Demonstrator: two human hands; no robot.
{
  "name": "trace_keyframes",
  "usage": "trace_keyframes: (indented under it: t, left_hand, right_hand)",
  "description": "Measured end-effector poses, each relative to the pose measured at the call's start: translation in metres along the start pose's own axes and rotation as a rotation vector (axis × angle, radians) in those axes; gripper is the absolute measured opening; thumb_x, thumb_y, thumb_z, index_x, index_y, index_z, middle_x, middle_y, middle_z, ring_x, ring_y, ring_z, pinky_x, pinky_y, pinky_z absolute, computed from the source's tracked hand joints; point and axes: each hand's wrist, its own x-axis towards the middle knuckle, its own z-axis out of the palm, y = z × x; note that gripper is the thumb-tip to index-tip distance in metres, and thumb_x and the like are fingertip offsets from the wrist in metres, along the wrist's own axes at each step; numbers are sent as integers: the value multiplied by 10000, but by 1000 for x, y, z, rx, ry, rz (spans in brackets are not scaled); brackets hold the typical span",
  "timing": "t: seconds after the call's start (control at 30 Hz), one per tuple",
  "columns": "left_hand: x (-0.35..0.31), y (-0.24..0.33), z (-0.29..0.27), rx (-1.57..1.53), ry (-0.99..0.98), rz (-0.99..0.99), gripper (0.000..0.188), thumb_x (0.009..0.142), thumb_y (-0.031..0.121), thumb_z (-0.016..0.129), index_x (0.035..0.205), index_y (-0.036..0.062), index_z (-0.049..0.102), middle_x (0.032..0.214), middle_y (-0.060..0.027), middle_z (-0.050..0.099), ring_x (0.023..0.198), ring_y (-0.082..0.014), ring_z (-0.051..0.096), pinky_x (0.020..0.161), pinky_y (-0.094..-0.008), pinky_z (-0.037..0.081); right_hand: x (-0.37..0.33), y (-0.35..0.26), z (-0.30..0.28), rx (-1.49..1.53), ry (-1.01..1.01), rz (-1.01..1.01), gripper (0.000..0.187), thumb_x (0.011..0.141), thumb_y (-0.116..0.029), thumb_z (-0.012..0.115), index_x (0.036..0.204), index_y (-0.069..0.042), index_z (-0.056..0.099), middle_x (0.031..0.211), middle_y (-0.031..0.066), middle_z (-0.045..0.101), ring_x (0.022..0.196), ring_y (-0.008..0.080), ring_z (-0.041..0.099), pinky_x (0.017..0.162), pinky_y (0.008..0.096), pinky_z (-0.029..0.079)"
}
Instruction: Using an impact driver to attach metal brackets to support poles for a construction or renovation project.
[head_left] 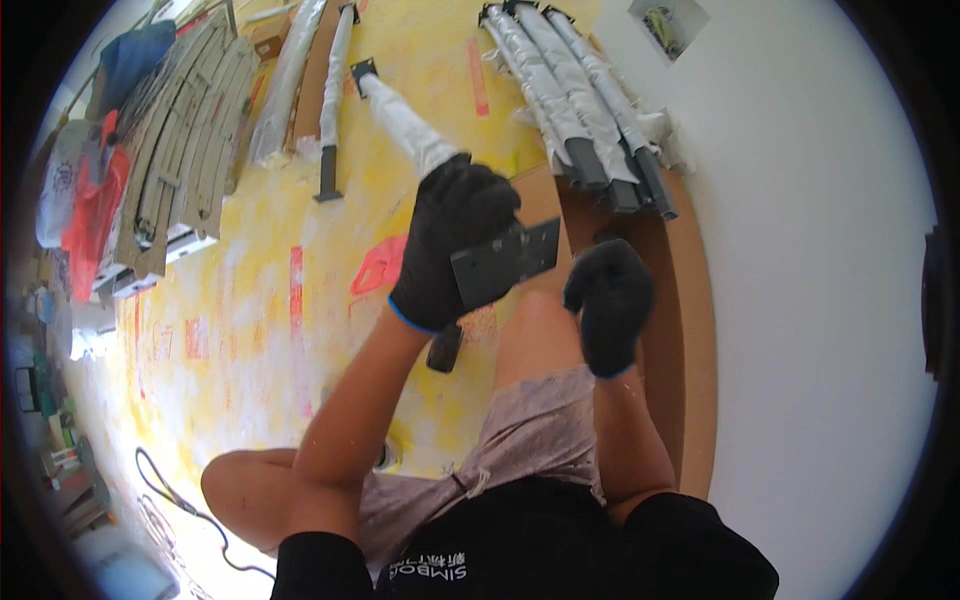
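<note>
My left hand (455, 245), in a black work glove with a blue cuff edge, is closed around the near end of a metal post (405, 122). White plastic wrapping covers the post, which slants away to a small dark end plate (365, 77). At its near end a flat dark plate with small holes (508, 262) sticks out beside my glove. My right hand (612, 305), gloved alike, has its fingers curled in to the right of that plate. Whatever it holds, if anything, is hidden by the glove.
Several wrapped posts (568, 90) lie at the far right, over cardboard (690, 390) along the white wall (820, 260). Another post (329, 120) lies far left of centre. Long panels (190, 150) are stacked at left. A black cable (190, 505) curls at lower left.
</note>
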Motion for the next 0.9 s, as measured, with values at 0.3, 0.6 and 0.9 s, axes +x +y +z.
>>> trace_keyframes:
  t: [0.3, 0.6, 0.9]
  left_hand:
    - [13, -21, -43, -150, 52, -48, 581, 654, 241, 819, 1153, 52, 590, 1120, -135, 633, 1088, -379, 595, 1004, -478, 455]
    - [23, -13, -53, -157, 50, 3, 582, 647, 205, 824, 1158, 41, 597, 1147, -142, 633, 1108, -390, 592, 1016, -470, 452]
    - [23, -9, -58, -182, 50, -55, 455, 649, 173, 776, 1033, 45, 569, 1017, -148, 585, 996, -404, 584, 968, -487, 465]
  right_hand:
    - [-94, 224, 129, -1048, -795, 600, 821, 836, -393, 786, 1499, -76, 420, 1362, 292, 569, 1227, 418, 616, 1033, 466, 515]
    - [-127, 385, 153, 119, -378, 542, 406, 1020, -397, 436, 1346, -170, 518, 1261, 97, 587, 1186, 297, 589, 1005, 519, 494]
    - [-129, 329, 188, -609, 28, -28, 272, 1028, -244, 526, 1252, -121, 618, 1105, 105, 680, 990, 233, 661, 894, 397, 523]
